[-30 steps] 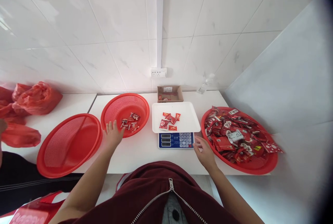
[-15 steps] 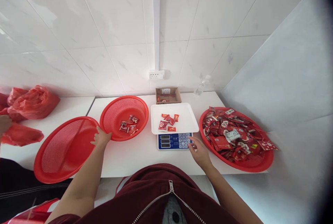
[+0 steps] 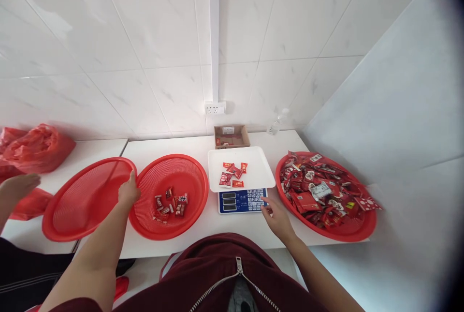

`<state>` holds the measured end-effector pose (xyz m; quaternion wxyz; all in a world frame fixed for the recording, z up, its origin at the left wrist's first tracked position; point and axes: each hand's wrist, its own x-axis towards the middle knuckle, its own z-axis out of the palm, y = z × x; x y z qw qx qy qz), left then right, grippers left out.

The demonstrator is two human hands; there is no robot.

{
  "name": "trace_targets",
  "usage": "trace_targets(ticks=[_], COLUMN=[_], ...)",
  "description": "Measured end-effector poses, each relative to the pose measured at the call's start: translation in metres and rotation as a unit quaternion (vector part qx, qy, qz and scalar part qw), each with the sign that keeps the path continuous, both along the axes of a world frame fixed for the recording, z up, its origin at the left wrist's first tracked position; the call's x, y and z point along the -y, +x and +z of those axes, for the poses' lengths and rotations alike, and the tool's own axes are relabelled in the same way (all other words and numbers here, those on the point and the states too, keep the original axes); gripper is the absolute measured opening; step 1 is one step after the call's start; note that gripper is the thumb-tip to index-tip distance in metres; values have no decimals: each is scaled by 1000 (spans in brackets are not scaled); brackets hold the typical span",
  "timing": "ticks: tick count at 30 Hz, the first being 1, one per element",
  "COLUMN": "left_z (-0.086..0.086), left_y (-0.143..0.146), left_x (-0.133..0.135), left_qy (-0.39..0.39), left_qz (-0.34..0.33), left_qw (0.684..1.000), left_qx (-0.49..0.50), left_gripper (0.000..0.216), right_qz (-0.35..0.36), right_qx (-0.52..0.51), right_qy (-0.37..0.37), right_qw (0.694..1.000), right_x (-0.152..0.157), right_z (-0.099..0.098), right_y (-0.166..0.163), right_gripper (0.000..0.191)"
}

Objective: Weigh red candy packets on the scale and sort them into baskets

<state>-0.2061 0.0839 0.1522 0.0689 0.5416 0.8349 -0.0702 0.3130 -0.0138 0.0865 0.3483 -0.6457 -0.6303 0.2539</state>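
My left hand (image 3: 128, 191) grips the left rim of a small red mesh basket (image 3: 188, 179) that holds several red-wrapped candies (image 3: 169, 204). The basket sits near the table's front edge. My right hand (image 3: 276, 215) rests at the lower right corner of a blue digital scale (image 3: 242, 200), fingers stretched toward its keypad. Several red candies (image 3: 232, 174) lie on the scale's white tray (image 3: 253, 171). To the right a wide red basket (image 3: 357, 233) is heaped with red snack packets (image 3: 319, 188).
A large empty red mesh basket (image 3: 76, 200) lies left of the small one. Red plastic bags (image 3: 38, 147) sit at far left, where another person's hand (image 3: 18, 186) reaches in. A cardboard box (image 3: 231, 136) and a clear bottle (image 3: 275, 122) stand by the tiled wall.
My left hand took hold of the small basket's rim and pulled it toward me, to the table's front edge. My right hand stayed by the scale. The other person's hand came into view at left.
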Motion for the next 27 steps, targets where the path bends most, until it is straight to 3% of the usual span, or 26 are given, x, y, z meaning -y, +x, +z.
trace_targets(ticks=[5, 10, 17, 20, 24, 27], left_z=[-9, -18, -10, -8, -10, -12], left_y=[-18, -28, -23, -19, -4, 30], left_x=[-7, -11, -12, -14, -15, -12], left_qy=[9, 18, 23, 33, 90, 163], left_qz=[-113, -190, -223, -206, -169, -181], left_qw=[992, 981, 973, 977, 982, 966], left_qx=[-48, -28, -56, -47, 5, 89], left_gripper=[66, 65, 68, 64, 61, 59], right_qz=[21, 46, 87, 107, 128, 124], right_qx=[3, 54, 217, 267, 288, 286], right_qy=[-24, -38, -73, -108, -118, -72], right_qw=[999, 997, 970, 952, 942, 947], right_x=[-2, -16, -76, -106, -131, -137], right_z=[-3, -9, 10, 13, 6, 0], right_y=[-3, -9, -53, -77, -95, -98], right_gripper=[34, 38, 67, 79, 80, 67])
